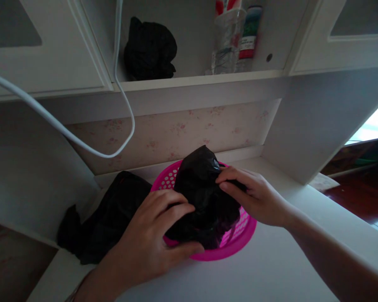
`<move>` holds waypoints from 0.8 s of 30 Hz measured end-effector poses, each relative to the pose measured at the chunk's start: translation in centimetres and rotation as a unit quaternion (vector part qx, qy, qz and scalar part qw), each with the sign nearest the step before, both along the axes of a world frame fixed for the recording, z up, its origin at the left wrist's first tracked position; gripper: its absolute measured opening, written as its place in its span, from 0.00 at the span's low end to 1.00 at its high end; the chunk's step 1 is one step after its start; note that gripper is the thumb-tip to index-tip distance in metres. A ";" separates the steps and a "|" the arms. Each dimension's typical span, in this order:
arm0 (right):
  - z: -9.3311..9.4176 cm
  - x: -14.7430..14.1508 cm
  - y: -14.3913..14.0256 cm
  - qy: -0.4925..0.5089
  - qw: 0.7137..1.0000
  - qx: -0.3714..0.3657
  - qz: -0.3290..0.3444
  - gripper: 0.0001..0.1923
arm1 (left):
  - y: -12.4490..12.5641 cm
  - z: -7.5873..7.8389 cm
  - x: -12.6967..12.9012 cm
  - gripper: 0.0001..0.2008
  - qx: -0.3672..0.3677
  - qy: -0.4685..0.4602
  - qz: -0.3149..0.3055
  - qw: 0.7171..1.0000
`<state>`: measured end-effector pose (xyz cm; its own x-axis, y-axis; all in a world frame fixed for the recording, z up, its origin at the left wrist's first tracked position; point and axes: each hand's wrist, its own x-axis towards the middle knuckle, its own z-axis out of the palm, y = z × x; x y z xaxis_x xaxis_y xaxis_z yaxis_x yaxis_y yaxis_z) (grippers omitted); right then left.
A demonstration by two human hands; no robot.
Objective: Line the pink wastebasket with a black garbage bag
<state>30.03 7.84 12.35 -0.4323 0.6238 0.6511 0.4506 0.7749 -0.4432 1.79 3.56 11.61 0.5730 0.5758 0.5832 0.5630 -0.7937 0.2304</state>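
- The left hand (151, 241) sits nearest, fingers curled onto the near side of a black plastic bag (204, 197), thumb along the front rim of the pink perforated basket (236, 243).
- The right hand (255, 195) pinches the bag's upper right edge between thumb and fingers; both hands are clamped on the bag, apart from each other.
- The bag stands bunched inside the basket, which rests on the white desk top (271, 272).
- Left of the basket, touching it, lies a dark cloth heap (110, 218).
- A white cable (126, 105) loops in front of the floral back panel.
- On the shelf above sit a black bundle (149, 48), a clear plastic container (227, 42) and a bottle (248, 37).
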 end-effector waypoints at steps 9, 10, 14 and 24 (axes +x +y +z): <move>-1.5 -0.7 0.6 0.037 0.987 0.095 -0.123 0.05 | 1.5 -1.0 -1.5 0.13 -0.082 -0.205 -0.018 0.975; -1.8 -0.2 0.9 0.053 0.986 0.068 -0.141 0.05 | 1.8 -1.6 -2.0 0.12 -0.115 -0.270 -0.017 0.956; -2.4 1.2 1.1 0.147 0.977 -0.002 -0.157 0.06 | 3.3 -3.1 -3.5 0.07 -0.208 -0.504 -0.034 0.837; -0.7 -3.4 -2.8 -0.145 0.978 0.149 -0.031 0.08 | 1.0 0.2 -2.3 0.18 0.072 -0.174 -0.083 0.978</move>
